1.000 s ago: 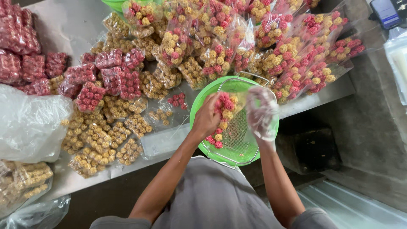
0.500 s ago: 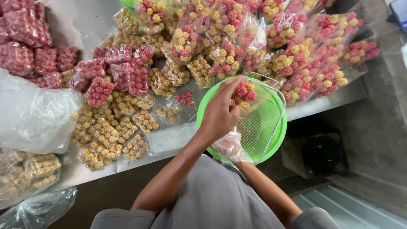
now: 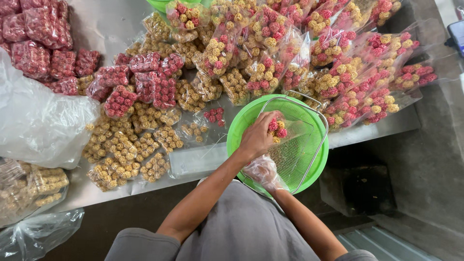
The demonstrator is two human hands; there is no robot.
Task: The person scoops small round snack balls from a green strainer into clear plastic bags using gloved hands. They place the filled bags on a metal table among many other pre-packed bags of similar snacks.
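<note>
Right of centre in the frame, your left hand closes its fingers on a clear plastic bag of red and yellow puffed balls over the round green plastic basin, your plastic-gloved right hand loosely curled beneath, apparently mid-filling, so steady the bag mouth.

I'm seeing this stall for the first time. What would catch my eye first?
The green basin at the table edge, where the left hand holds red and yellow sweets. The right hand is wrapped in clear plastic. Bags of sweets cover the table behind.
</note>
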